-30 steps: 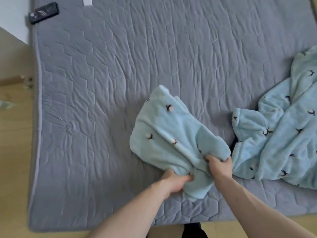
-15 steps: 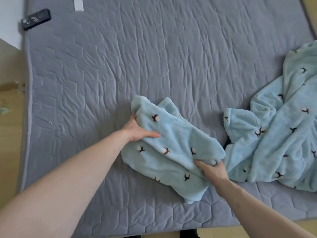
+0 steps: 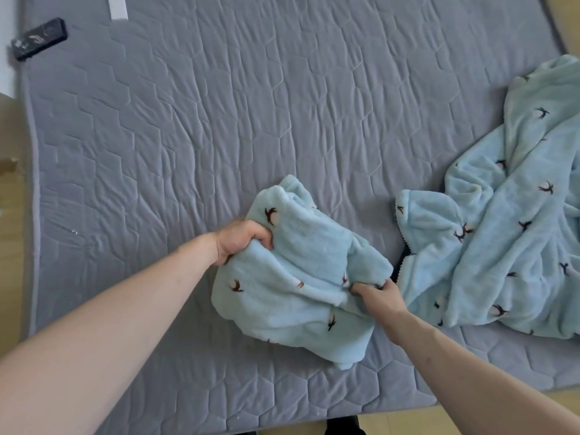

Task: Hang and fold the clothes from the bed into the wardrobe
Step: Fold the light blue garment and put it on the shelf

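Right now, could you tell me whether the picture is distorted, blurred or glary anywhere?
Head view: wide-angle bending curves the mattress edges; light soft and even, no glare; left hand, right hand and the garment they grip look sharp.

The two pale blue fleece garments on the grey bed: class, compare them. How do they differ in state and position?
The folded garment is a compact bundle; the loose garment lies spread and rumpled. The left hand and right hand each grip the folded garment; nothing touches the loose garment. The folded one sits near the mattress front edge, the loose one at its right side. Both share a small dark motif.
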Motion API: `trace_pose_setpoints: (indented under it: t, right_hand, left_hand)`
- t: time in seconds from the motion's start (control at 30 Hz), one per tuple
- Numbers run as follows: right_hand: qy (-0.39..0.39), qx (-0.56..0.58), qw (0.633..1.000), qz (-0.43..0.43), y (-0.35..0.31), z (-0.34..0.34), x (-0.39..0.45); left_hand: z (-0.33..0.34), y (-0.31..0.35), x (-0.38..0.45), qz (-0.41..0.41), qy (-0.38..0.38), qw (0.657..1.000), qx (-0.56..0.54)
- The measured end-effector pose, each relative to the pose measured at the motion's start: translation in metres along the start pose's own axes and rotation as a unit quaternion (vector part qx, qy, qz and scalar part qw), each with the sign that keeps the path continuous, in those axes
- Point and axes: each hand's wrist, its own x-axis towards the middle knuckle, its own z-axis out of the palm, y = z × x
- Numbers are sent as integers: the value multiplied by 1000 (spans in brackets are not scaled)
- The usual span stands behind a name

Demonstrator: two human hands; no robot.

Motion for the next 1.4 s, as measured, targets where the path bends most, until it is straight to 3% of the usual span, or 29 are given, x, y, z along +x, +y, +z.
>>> trace_pose_setpoints:
  t: [0.17,0.37,0.5,0.77,1.0,1.2,1.4]
  right_hand:
    - [10,34,999,-8,8,-3,12]
    - [-71,45,996,-11,9,-8,4]
    - [-103,30,994,-9,-5,-16,-30]
    - [-165,-56,984,-37,-106,-31,-177]
    - [-258,-129,956,-49,-185,-15,-336]
    - [-323,-198,921,-90,-218,48,-444]
    - [-372,-267,878,-137,-220,162,-548]
  left_hand:
    - [13,25,44,41,165,982,85]
    - [21,7,42,-76,81,990,91]
    - [23,-16,-5,-66,69,994,48]
    - [20,-36,-209,-71,157,969,-175]
    - [16,-36,-406,13,189,941,-279]
    - [-13,-80,-527,64,244,901,-354]
    - [-50,-171,-628,103,300,840,-441]
